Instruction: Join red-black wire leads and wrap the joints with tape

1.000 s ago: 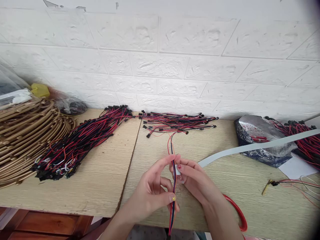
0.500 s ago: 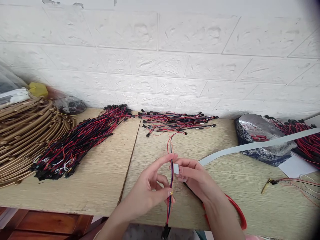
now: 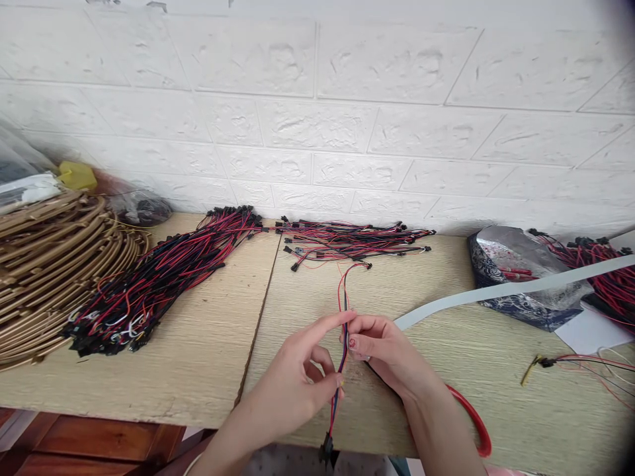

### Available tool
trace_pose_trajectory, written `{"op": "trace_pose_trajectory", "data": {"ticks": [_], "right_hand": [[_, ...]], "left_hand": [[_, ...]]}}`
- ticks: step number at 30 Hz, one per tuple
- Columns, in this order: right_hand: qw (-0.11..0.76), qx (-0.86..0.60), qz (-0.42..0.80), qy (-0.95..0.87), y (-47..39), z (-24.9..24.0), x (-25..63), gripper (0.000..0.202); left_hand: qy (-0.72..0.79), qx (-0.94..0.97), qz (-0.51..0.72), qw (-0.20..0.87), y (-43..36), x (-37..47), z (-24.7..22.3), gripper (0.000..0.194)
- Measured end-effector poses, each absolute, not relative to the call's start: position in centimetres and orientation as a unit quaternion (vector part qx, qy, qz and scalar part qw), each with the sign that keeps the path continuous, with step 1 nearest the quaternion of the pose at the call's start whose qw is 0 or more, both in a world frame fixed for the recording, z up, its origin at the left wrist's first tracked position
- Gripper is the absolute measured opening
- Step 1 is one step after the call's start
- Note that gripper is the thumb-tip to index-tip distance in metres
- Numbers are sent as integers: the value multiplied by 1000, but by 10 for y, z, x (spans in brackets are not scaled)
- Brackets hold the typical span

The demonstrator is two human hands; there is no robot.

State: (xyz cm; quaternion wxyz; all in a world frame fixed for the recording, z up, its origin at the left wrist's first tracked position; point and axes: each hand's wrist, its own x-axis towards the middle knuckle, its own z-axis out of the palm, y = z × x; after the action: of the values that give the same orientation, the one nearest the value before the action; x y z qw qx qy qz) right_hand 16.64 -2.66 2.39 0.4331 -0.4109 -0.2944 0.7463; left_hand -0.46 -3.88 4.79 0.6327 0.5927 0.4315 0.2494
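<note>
My left hand [image 3: 302,370] grips a thin wire bundle [image 3: 343,350] of red, black and blue strands between thumb and fingers. Its index fingertip lies against the upper part of the bundle. A black connector [image 3: 327,449] hangs at the lower end, past the table's front edge; the upper end curves to a small connector on the table. On the bundle's right side, my right hand [image 3: 380,344] pinches at the wires with thumb and index finger. A pale strip [image 3: 446,299] runs rightward from behind that hand. Red-handled scissors [image 3: 473,420] lie partly under my right forearm.
Piles of red and black wires [image 3: 169,277] lie at the left and back [image 3: 357,239]. Stacked bamboo hoops [image 3: 54,264] fill the far left. A patterned pouch [image 3: 520,311], more wires [image 3: 605,271] and a loose connector [image 3: 547,362] are at the right.
The white piece that stuck out between my right fingers is now hidden at the wires. My right thumb has closed in on the bundle, and the bundle's middle has shifted slightly right.
</note>
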Motion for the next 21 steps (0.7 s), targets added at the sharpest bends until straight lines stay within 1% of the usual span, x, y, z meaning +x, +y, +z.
{"op": "trace_pose_trajectory", "data": {"ticks": [9,13,16,19,21], "right_hand": [[412,-422,734,-336,-28,23,166,23],[392,-469,683,-401,-28,28,161,20],[387,-545,594,-448,-29,31,154,17],[384,-634,444,-504,-34,31,146,10],[385,-660,352,-541,-38,30,141,8]], "left_hand": [[457,682,251,513,-44,0,43,72],[476,717,262,438,-48,7,34,70],[492,720,273,406,-50,13,25,66],[502,716,290,388,-53,17,18,65],[500,717,307,376,-55,19,14,66]]}}
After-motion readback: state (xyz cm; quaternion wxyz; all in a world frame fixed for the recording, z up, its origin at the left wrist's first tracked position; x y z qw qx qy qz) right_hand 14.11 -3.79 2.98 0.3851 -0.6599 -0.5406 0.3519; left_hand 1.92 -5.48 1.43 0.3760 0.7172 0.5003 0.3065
